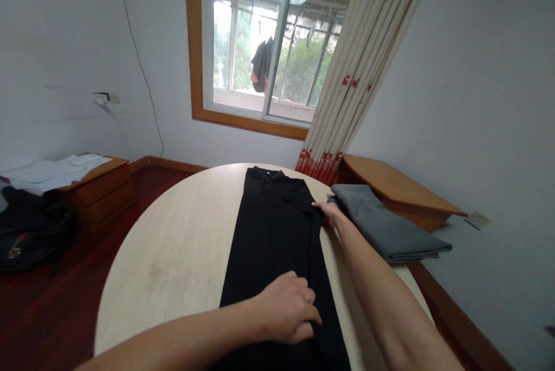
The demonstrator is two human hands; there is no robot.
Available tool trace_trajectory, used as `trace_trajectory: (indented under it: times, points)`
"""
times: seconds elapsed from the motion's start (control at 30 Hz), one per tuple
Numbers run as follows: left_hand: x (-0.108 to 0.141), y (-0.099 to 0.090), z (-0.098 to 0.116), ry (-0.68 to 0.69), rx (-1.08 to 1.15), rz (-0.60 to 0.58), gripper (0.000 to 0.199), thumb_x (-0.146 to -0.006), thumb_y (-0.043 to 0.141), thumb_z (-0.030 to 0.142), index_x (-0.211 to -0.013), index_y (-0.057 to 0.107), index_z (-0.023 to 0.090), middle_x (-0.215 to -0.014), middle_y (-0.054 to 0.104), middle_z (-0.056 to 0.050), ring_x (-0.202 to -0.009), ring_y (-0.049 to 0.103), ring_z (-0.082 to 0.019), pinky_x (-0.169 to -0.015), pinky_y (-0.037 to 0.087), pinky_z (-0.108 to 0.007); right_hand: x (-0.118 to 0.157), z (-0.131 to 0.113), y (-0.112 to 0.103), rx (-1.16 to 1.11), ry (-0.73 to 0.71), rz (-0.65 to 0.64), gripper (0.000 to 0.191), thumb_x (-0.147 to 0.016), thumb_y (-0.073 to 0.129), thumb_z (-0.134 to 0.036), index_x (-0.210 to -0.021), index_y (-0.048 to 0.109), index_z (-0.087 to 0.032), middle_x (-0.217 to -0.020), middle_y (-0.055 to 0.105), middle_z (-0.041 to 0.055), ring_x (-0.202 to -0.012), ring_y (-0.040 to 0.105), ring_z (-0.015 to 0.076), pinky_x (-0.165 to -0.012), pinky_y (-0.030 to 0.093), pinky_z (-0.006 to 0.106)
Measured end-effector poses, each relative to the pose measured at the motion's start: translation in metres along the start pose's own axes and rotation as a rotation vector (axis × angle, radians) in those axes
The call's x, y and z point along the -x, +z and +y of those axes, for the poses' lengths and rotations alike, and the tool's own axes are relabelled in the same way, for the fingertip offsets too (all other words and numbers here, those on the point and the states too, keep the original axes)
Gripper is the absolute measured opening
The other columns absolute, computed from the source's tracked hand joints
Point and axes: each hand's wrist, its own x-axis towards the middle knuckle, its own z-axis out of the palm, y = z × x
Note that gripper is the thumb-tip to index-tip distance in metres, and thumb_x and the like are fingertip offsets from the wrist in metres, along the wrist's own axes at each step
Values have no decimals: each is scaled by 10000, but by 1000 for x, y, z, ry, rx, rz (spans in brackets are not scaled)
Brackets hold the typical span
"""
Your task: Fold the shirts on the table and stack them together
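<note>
A black collared shirt lies lengthwise on the round table, its collar at the far end. Its right side is folded inward in a long strip, and a short sleeve lies over the upper part. My right hand pinches the shirt's edge by that sleeve, thumb on top. Nearer to me, my left hand is closed over the lower part of the shirt, with curled fingers and thumb at the folded strip. The shirt's near end is partly hidden under my left forearm.
Folded grey cloth sits at the table's right edge, close to my right forearm. Behind it stands a wooden cabinet. A low drawer unit with papers and a black bag are at left. A curtain hangs beside the window.
</note>
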Motion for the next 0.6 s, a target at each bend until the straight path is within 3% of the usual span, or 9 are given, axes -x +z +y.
trace_trajectory:
  times: [0.13,0.2,0.37,0.53,0.6]
  points:
    - [1,-2,3,73,-39,82,210,-906,642,384,-1010,756,241,-924,645,-55,-889,542,-224,-756,378,-368,-11,-18,6,-124,80,-73,46,-753,638,-173,-758,651,-129,-632,681,64,-566,648,171,-556,554,265]
    - [3,-3,4,117,-59,133,187,-901,639,370,-956,748,229,-980,636,-58,-914,532,-225,-829,381,-398,-15,-27,11,-171,61,-77,112,-729,632,-151,-819,688,-114,-676,710,65,-605,662,172,-601,564,268]
    - [7,-2,2,221,-88,250,206,-921,601,369,-867,716,207,-1142,640,-41,-989,538,-212,-1002,329,-452,-12,-43,39,-189,-163,-62,388,-702,655,-134,-1078,748,-135,-947,768,46,-860,692,161,-795,541,231]
    - [8,5,0,231,-108,157,273,-959,580,439,-876,687,202,-930,668,-7,-807,566,-170,-730,390,-350,-6,-41,67,-22,-393,-298,507,-728,742,-243,-1220,712,-121,-788,732,23,-747,660,168,-781,534,292]
    - [8,9,-1,224,-124,127,298,-955,591,476,-861,674,206,-851,658,4,-743,566,-158,-648,365,-329,-10,-40,72,4,-428,-293,472,-787,725,-370,-1186,725,-118,-801,734,38,-753,664,179,-788,534,310]
